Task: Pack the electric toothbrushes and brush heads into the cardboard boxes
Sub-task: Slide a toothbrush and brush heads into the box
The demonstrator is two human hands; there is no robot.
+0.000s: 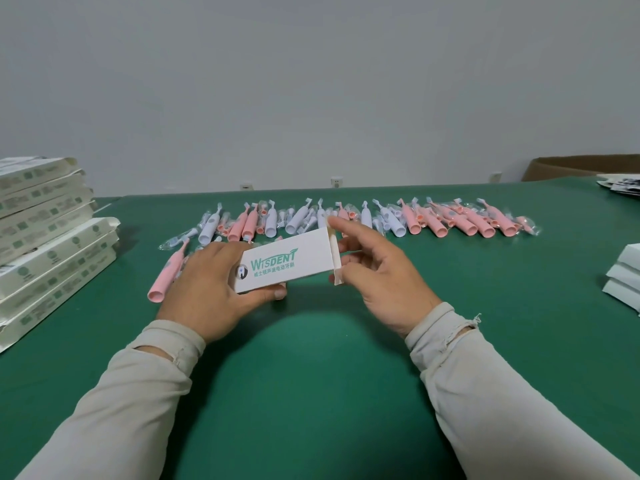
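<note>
I hold a white cardboard box [291, 259] with green print above the green table. My left hand [211, 289] grips its left end, thumb under the front edge. My right hand [377, 271] is at the box's right end, where the end flaps stand open, with its fingertips on the flaps. A long row of pink and white electric toothbrushes [381, 220] and wrapped brush heads lies across the table behind the box. One pink toothbrush [166, 275] lies apart, just left of my left hand.
Printed white boxes [48, 251] are stacked at the table's left edge. Flat white boxes [623, 275] lie in a pile at the right edge, with printed sheets [620, 185] and a brown carton [581, 166] at the far right.
</note>
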